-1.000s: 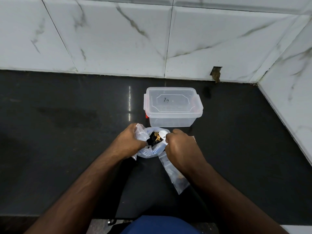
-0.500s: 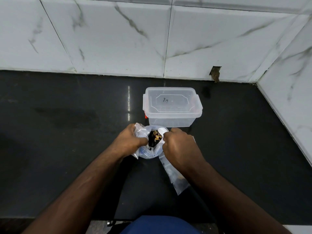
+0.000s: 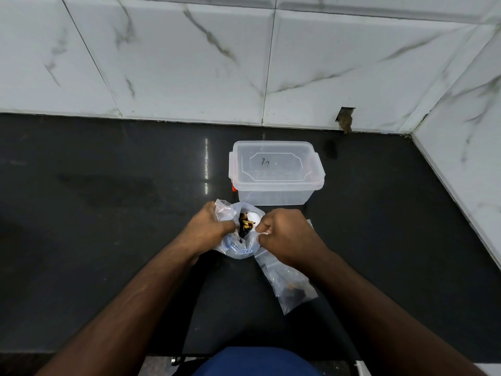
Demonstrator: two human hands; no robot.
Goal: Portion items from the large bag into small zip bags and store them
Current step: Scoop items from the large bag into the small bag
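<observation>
A large clear crumpled plastic bag [image 3: 238, 246] is held on the black polished stone surface [image 3: 108, 213], its mouth pulled apart. The left hand [image 3: 207, 230] is closed on the bag's left rim, the right hand [image 3: 284, 234] closed on its right rim. Small dark and tan items [image 3: 246, 223], possibly hardware, are seen inside. A small clear zip bag [image 3: 288, 283] is lying under the right wrist. A lidded clear plastic rectangular box [image 3: 275, 172] is placed just behind the bag.
</observation>
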